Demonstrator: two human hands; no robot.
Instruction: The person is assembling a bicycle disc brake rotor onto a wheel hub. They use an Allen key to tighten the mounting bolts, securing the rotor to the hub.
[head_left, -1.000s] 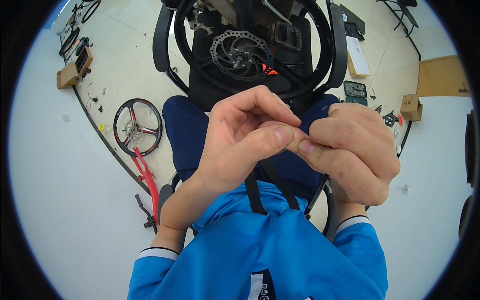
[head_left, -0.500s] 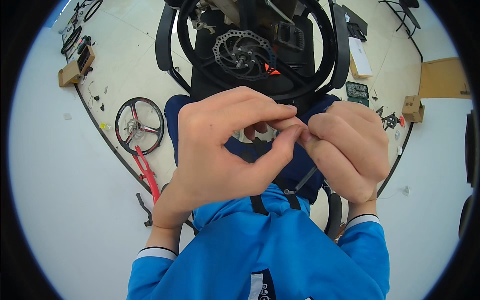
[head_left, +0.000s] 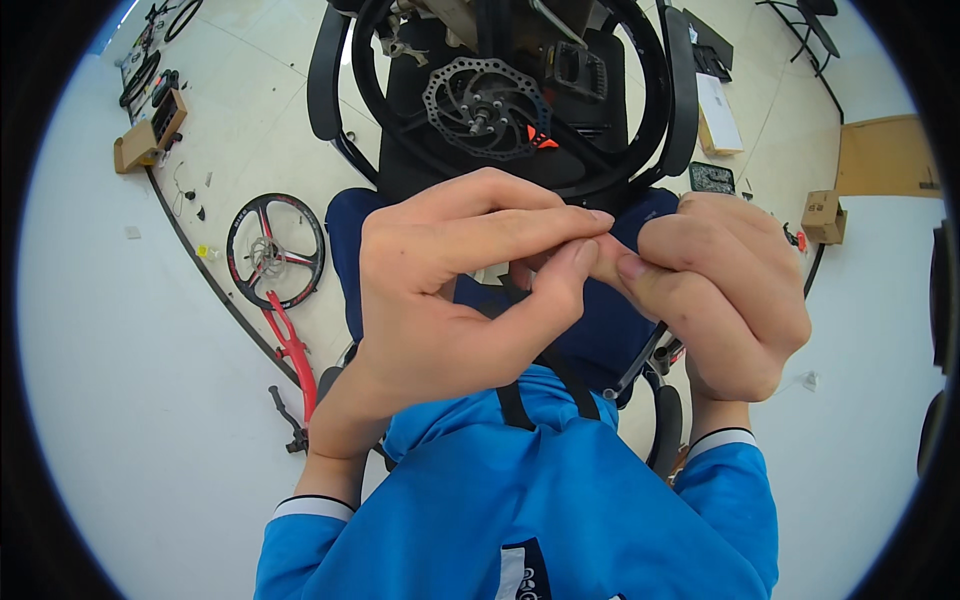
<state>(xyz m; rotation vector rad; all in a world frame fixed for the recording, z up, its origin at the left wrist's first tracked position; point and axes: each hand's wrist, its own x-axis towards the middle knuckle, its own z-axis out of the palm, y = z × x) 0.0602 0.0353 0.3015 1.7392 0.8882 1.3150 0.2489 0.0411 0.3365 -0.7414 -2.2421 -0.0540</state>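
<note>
The left hand (head_left: 450,290) is arched, its thumb and fingers bent toward each other at the fingertips of the right hand. Whether its digits are clamped on a small part cannot be told; the contact area is partly hidden. The right hand (head_left: 730,295) is curled, thumb against the bent index finger, and clamped on a slim grey rod (head_left: 628,378). The rod projects below the fist, angled down and to the left, over the right thigh; its upper portion is covered by the hand.

Beneath the forearms is a blue top (head_left: 560,480) with dark straps (head_left: 515,408) at the waist. Below the hands are dark blue trousers (head_left: 625,330).

Ahead of the knees stands a black chair (head_left: 325,75), shown by its armrests and seat. It supports a black wheel (head_left: 652,90) with a perforated brake disc (head_left: 500,85) at the hub. A black pedal (head_left: 575,72) is located to the right of the disc; an orange-red part (head_left: 541,138) shows near the disc's lower right edge.

On the floor to the left lie a three-spoke wheel (head_left: 267,257) and a red frame (head_left: 293,350), the frame's upper end at the wheel's lower rim. To the right are a green case (head_left: 712,178) and a brown carton (head_left: 824,217). Farther out are a white box (head_left: 718,112) on the right and an open carton (head_left: 140,148) on the left. A dark folding chair (head_left: 815,35) stands at the far upper right.
</note>
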